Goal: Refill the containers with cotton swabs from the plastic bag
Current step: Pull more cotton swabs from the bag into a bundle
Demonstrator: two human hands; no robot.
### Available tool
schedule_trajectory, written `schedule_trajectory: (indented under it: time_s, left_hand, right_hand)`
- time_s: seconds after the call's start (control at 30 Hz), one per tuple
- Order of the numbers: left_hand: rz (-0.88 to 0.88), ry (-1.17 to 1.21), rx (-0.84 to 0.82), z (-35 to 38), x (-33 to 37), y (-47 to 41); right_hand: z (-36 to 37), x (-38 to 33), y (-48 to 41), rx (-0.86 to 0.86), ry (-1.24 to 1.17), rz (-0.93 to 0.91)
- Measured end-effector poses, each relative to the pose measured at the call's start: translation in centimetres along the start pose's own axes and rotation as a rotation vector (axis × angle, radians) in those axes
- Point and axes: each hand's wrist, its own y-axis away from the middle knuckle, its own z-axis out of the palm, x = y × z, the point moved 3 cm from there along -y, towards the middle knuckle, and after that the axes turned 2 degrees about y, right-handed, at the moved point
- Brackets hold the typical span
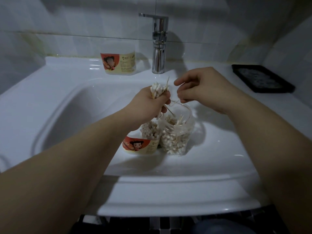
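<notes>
My white ceramic washbasin has its bowl at the left and a flat part at the right. At the back stand a chrome faucet and, just left of it, 1 labelled container. Near me stands 1 open labelled container full of cotton swabs, touching a clear plastic bag on its right. A black tray lies far right.

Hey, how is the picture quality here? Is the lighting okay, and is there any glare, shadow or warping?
Head view: dim, bluish light, with small glare streaks on the sink rim. Head view: the faucet throws a shadow on the wall tiles. Head view: wide-angle distortion bows the sink's front edge. The cotton swabs in the left hand and the single swab pinched by the right hand look soft.
</notes>
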Motion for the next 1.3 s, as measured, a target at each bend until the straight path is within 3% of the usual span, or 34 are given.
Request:
schedule_trajectory:
  time_s: [0.23,0.5,0.8,0.93,1.03,1.17,1.3]
  left_hand:
    - [0.001,0.045,-0.114,0.4,0.2,0.5]
    - [0.045,0.067,-0.132,0.3,0.4,0.6]
    - [0.05,0.148,-0.089,0.2,0.1,0.4]
    - [0.013,0.342,-0.067,-0.3,0.4,0.1]
    - [-0.028,0.439,-0.1,-0.4,0.5,0.0]
    - [-0.1,0.511,-0.175,-0.4,0.5,0.0]
    - [-0.127,0.517,-0.181,-0.4,0.5,0.1]
  right_hand:
    - [0.6,-0.3,0.0,0.049,-0.192,-0.047]
    - [0.9,-0.4,-0.5,0.16,0.004,-0.182]
    - [2.1,-0.9,0.2,-0.096,0.271,-0.188]
    - [3.5,-0.4,0.7,-0.283,0.406,-0.199]
    - [4.5,-0.5,0.3,-0.259,0.513,-0.272]
    - [4.1,-1.6,-0.1,-0.083,0.532,-0.418]
    - [3.9,-1.2,0.5,-0.22,0.464,-0.303]
